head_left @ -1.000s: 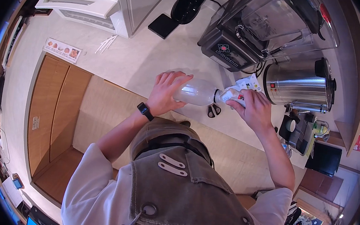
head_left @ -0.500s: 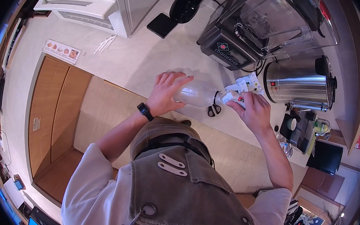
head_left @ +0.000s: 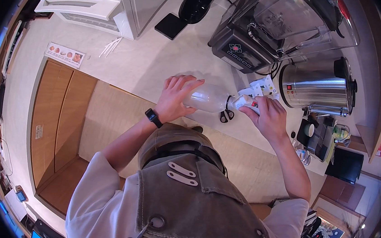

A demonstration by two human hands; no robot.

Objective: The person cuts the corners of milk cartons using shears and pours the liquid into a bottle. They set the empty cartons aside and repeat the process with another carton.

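A clear plastic bottle [head_left: 210, 97] lies on its side or strongly tilted over the counter, its neck toward the right. My left hand [head_left: 174, 97], with a dark watch on the wrist, is wrapped round its base end. My right hand [head_left: 267, 116] pinches a small white packet [head_left: 245, 102] with red print, its end right at the bottle's mouth. Just below the neck, black-handled scissors [head_left: 226, 116] rest on the counter, their blades partly hidden. Behind my right hand lies a white printed bag [head_left: 262, 86].
Beyond the hands stand a large blender [head_left: 239, 55] and a steel urn [head_left: 317, 89]. A black machine [head_left: 196, 6] and a flat black pad [head_left: 171, 25] sit farther back. White sticks [head_left: 111, 47] and a picture card [head_left: 64, 54] lie at left, near a white appliance [head_left: 82, 5].
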